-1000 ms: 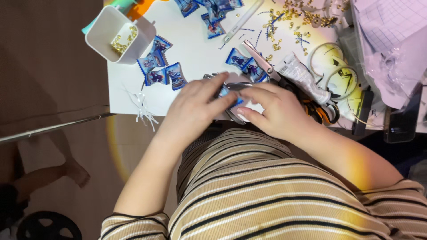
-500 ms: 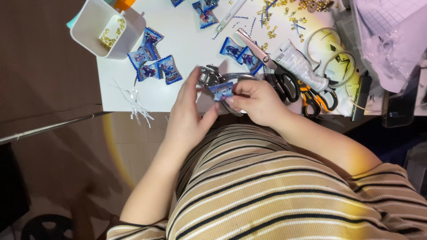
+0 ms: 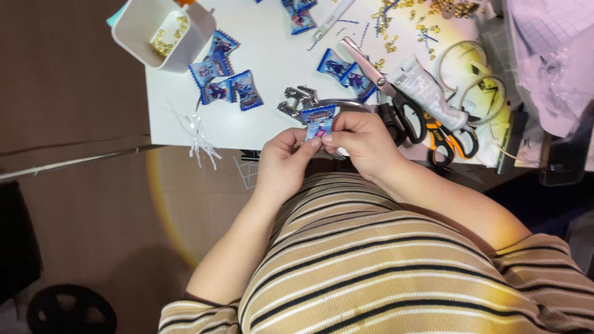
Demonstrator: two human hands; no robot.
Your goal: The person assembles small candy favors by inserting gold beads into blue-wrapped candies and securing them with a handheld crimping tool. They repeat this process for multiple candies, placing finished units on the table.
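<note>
Head view: both hands meet at the near edge of the white table (image 3: 266, 124), just above the person's striped shirt. The left hand (image 3: 281, 164) and the right hand (image 3: 365, 142) together pinch a small blue sachet (image 3: 318, 120) with a pale lower part. The left fingers (image 3: 307, 146) are closed against its lower edge from below, and the right fingers (image 3: 337, 137) are closed on its right side, so both hands have hold of it and it stands roughly upright between them. Just behind the sachet a metal clamp tool (image 3: 298, 99) with a looped handle lies on the table, and whether it touches the sachet cannot be told.

Further back, more blue sachets (image 3: 226, 83) lie in a loose cluster beside a white square tub (image 3: 162, 34) that holds small gold bits. Two more sachets (image 3: 346, 71) lie near the black-handled scissors (image 3: 387, 93), which cross a white tube (image 3: 427, 89). Orange-handled scissors (image 3: 448, 139) lie just right of the right hand. Gold beads (image 3: 396, 18) are scattered along the far edge. White plastic ties (image 3: 198, 133) hang over the near-left edge.
</note>
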